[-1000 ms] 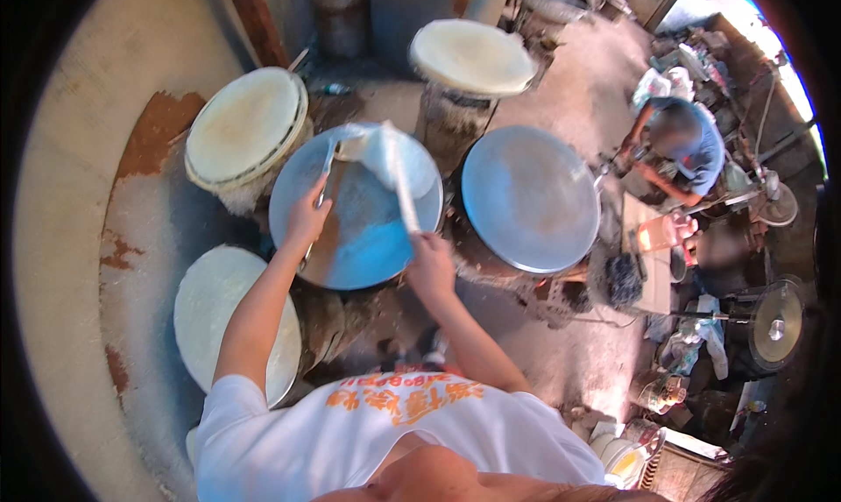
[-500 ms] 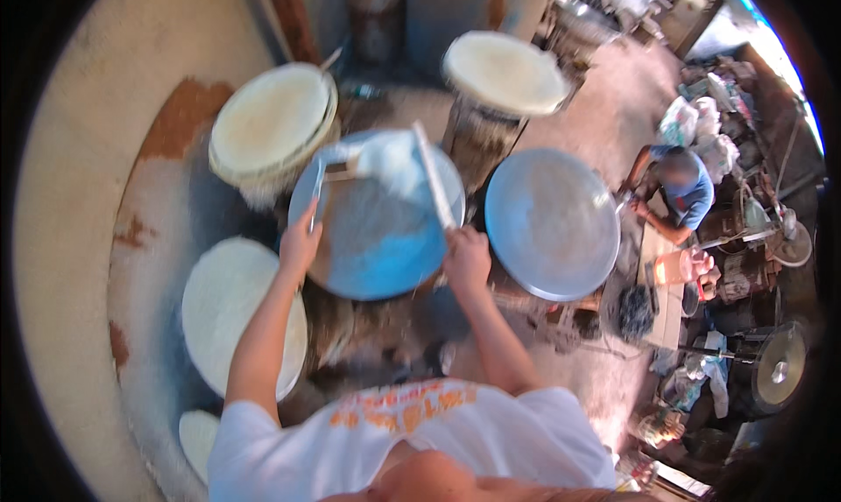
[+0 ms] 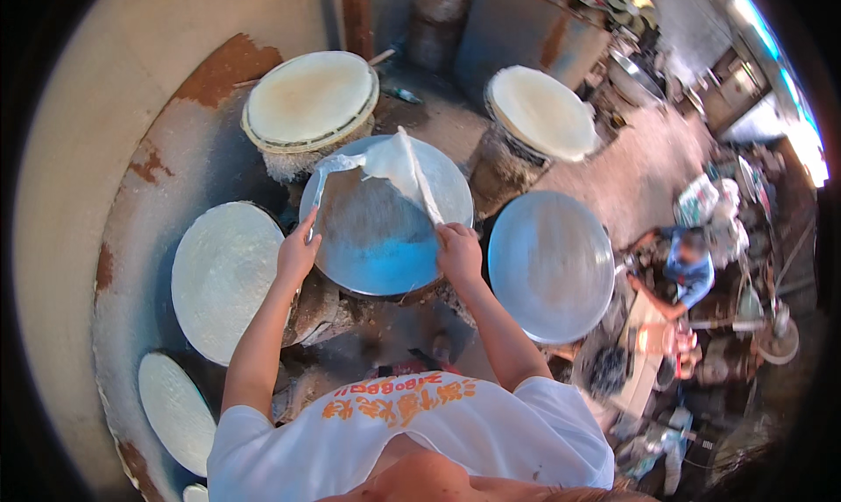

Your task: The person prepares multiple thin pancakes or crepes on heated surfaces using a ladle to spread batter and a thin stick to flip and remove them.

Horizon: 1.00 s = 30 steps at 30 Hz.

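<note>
On a round metal griddle [image 3: 377,226], straight ahead at twelve o'clock, wet-looking white batter [image 3: 391,158] was gathered toward the far rim. At the griddle's eight o'clock, a slim scraper [image 3: 316,200] was gripped in the curled fingers of the left hand [image 3: 300,255]; at four o'clock, a batter-coated stick [image 3: 418,173] was gripped in the closed right hand [image 3: 458,252]. Light, level pressure seemed to be called for — thick patches might otherwise be left. Beyond, a metal basin [image 3: 635,79] was seen at two o'clock and a pinkish container [image 3: 655,338] at four — their contents could not be made out.
</note>
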Each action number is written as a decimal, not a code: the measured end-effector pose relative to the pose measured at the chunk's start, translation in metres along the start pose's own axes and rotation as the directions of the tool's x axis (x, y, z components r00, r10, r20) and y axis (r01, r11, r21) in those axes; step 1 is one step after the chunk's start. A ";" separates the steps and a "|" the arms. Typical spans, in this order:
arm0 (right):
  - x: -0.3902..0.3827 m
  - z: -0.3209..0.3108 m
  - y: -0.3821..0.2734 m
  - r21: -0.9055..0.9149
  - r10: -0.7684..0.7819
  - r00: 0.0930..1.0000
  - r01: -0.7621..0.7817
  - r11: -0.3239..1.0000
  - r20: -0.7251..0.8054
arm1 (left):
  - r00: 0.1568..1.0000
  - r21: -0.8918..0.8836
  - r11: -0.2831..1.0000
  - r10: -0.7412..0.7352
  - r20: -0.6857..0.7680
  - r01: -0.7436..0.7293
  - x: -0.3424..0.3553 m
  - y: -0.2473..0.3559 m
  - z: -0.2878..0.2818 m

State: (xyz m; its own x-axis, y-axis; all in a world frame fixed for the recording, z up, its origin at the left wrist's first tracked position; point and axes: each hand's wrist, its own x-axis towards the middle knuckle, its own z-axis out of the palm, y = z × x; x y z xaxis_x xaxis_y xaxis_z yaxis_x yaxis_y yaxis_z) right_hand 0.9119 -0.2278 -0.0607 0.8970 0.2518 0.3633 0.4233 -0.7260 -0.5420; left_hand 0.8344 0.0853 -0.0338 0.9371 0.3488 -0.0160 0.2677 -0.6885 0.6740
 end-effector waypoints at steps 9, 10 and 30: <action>0.055 0.008 0.012 0.297 -0.388 0.887 0.310 0.903 0.252 | 0.969 -0.101 0.982 -0.177 -0.172 0.162 -0.082 0.039 0.016; 0.065 -0.001 0.017 0.308 -0.412 0.876 0.331 0.892 0.252 | 0.962 -0.104 0.980 -0.188 -0.196 0.170 -0.084 0.046 0.020; 0.155 -0.016 0.086 0.549 -0.662 0.647 0.420 0.723 0.379 | 0.876 -0.278 0.850 -0.479 -0.055 0.447 -0.175 0.126 0.039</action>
State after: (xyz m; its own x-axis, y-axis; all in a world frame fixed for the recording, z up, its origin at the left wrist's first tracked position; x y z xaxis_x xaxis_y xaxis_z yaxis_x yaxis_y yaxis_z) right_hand 1.0854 -0.2611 -0.0390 0.3478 0.8859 0.3070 0.7523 -0.0682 -0.6552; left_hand 0.7131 -0.0872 0.0249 0.6804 0.6702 -0.2963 0.5843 -0.2521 0.7714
